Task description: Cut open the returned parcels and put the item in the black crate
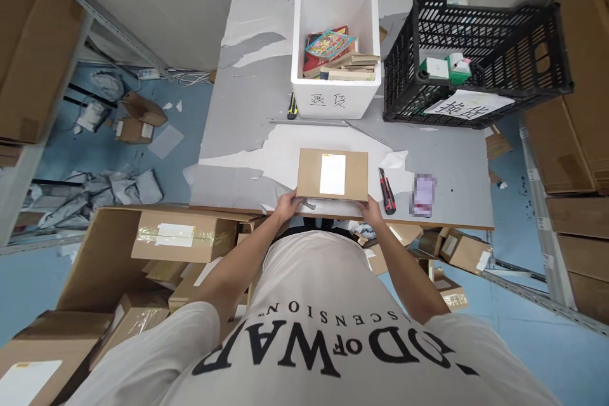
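Observation:
A small brown cardboard box with a white label on top is at the front edge of the table, between my two hands. My left hand grips its near left corner, the fingers partly hidden beneath it. At the near right corner my right hand holds the same box. Just right of the box lies a red and black utility knife. Further right is a blurred purple item whose kind I cannot make out.
On the grey table stand a white foam box of books and a black plastic crate holding small boxes. A yellow and black utility knife lies beside the foam box. Cardboard boxes crowd the floor at left; shelving flanks both sides.

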Demonstrator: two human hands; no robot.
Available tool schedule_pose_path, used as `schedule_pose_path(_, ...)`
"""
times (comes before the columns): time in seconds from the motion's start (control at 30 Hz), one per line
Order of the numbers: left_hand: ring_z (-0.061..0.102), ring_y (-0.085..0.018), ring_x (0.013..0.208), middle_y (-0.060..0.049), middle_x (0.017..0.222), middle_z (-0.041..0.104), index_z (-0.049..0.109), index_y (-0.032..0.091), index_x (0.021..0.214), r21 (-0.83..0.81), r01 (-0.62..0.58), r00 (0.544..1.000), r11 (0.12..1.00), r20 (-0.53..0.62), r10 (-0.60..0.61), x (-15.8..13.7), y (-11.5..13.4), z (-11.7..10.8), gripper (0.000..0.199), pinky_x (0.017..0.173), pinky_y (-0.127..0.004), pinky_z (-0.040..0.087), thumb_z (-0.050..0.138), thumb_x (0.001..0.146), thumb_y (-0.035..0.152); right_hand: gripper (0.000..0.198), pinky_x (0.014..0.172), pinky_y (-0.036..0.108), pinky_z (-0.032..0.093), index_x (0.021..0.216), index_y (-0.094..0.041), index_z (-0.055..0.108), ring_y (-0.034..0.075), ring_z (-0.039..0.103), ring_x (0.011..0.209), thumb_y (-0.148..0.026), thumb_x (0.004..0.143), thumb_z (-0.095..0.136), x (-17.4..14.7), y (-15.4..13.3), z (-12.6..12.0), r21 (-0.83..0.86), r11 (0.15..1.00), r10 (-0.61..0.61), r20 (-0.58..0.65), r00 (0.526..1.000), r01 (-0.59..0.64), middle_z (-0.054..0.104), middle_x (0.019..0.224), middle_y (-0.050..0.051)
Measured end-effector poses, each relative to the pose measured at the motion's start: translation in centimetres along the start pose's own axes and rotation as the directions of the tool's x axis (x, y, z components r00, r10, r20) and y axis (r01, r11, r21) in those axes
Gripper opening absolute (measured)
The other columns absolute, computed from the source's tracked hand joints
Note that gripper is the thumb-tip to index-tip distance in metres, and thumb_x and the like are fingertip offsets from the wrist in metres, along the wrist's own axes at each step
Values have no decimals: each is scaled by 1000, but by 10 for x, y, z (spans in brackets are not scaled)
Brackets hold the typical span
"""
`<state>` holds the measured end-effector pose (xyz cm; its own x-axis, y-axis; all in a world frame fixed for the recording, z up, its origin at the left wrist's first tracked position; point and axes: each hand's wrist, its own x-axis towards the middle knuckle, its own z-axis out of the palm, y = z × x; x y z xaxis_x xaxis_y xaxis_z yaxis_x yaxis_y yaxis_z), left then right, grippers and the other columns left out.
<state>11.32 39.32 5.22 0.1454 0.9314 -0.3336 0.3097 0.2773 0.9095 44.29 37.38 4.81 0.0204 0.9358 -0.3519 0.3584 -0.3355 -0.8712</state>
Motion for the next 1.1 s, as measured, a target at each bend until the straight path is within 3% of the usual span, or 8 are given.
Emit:
schedule_pose_path(0.13,65,-25,104,-9,110,72,69,15,112,58,-23,999,998,-48,26,-3,20,1,48,96,-35,46,56,80,48,36,94,40,48,99,-19,65,25,59,106,-48,81,54,0,-21,-7,-13,995,-100,-49,994,99,64,111,12)
schedule_pose_path(0.23,65,-21,84,-5,96,74,71,14,109,190,-38,992,981,-115,61,-8,45,-7,49,80,-28,48,50,85,51,40,87,36,48,88,-20,65,23,58,96,-55,86,46,1,-44,-22,-159,972,-185,-73,980,172,61,97,9)
schedule_pose_path(0.4,52,-14,59,-1,54,56,76,9,80,409,48,957,911,-282,76,-4,85,-16,56,58,-25,34,46,86,57,56,80,36,44,78,-20,64,22,55,79,-61,93,28,12,-78,-35,-404,901,-218,-105,970,159,56,76,7)
schedule_pose_path(0.6,46,-13,56,-2,50,53,73,13,63,449,105,951,887,-306,42,14,100,-17,58,55,-26,29,47,84,61,68,74,33,43,73,-18,69,23,58,76,-66,92,23,24,-88,-32,-472,873,-185,-90,979,122,65,74,10)
schedule_pose_path(0.73,45,-13,54,-3,49,53,71,14,59,462,127,949,877,-315,28,26,102,-19,58,55,-27,28,48,84,61,71,70,32,44,73,-16,71,24,62,73,-70,89,28,29,-92,-33,-437,898,-99,-113,989,40,70,74,11)
schedule_pose_path(0.9,44,-12,54,0,50,51,68,14,58,400,112,957,910,-290,10,26,97,-24,56,53,-25,30,50,82,62,67,80,34,47,90,-16,75,27,65,89,-72,84,38,26,-88,-32,-252,968,-27,-115,993,-3,74,89,9)
schedule_pose_path(1.1,59,-16,68,-2,63,63,70,13,69,143,88,960,986,-275,-46,18,70,-20,57,61,-24,44,46,83,63,67,87,36,48,98,-15,72,27,64,98,-72,80,43,22,-76,-26,-65,998,16,-167,986,-27,73,98,9)
